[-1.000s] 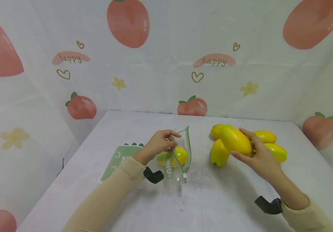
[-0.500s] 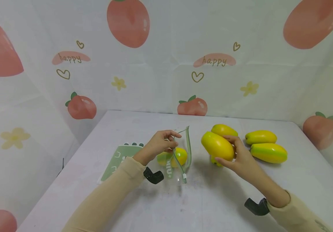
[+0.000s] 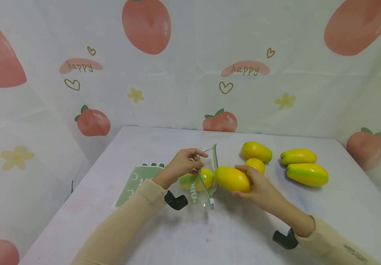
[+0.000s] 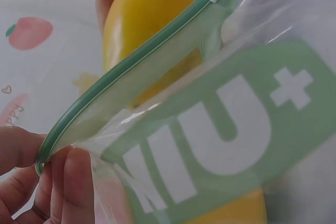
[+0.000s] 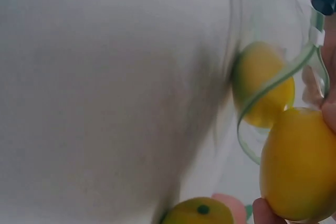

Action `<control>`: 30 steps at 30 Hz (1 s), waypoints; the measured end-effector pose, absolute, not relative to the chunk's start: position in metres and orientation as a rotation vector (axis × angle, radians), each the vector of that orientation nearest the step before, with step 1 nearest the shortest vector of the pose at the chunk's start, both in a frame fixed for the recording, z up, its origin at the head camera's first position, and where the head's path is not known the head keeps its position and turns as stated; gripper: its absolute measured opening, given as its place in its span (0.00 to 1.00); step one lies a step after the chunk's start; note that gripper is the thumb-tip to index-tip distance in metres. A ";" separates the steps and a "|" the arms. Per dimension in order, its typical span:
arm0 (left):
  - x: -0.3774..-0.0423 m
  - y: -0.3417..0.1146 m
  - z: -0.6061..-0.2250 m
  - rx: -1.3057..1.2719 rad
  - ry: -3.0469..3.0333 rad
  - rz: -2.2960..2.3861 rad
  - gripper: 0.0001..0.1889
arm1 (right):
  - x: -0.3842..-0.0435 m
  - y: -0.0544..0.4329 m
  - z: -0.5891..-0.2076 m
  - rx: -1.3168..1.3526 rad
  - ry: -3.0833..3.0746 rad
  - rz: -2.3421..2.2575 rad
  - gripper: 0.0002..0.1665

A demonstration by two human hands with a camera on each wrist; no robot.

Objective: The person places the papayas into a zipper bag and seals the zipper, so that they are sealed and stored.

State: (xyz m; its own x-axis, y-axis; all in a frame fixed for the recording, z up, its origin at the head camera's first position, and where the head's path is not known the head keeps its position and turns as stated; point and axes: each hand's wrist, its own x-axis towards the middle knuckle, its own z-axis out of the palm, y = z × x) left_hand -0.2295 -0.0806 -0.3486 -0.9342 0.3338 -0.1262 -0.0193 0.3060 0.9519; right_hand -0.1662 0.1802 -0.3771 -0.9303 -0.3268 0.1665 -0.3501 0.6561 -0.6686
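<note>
In the head view my left hand point(image 3: 185, 162) pinches the green rim of a clear slider zip bag point(image 3: 194, 191), whose mouth gapes to the right. The bag carries a green print with white letters, and a yellow papaya point(image 3: 207, 178) lies inside. My right hand point(image 3: 260, 186) grips another papaya point(image 3: 231, 178) with fingers and thumb, its front end right at the bag's mouth. Through the left wrist view, this held papaya shows behind the green zip rim. The right wrist view has the white slider point(image 5: 316, 36) near the rim's upper end.
Right of the bag rest a papaya point(image 3: 257, 151) and one partly hidden behind my right hand point(image 3: 256, 165). Two more papayas point(image 3: 298, 156) lie side by side farther right. A flat green-printed sheet point(image 3: 134, 187) lies left of the bag on the white table point(image 3: 217, 235).
My right hand has carried the papaya leftward and down, from above the other fruit to the bag's mouth. My left hand has kept its hold on the bag.
</note>
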 end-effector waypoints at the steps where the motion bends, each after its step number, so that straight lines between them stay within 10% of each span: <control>1: -0.230 -0.080 -0.349 0.284 2.277 1.668 0.15 | -0.166 0.179 -0.378 0.587 -2.838 1.150 0.43; 30: -0.230 -0.076 -0.347 0.331 2.253 1.686 0.14 | -0.174 0.155 -0.374 0.756 -2.858 1.043 0.41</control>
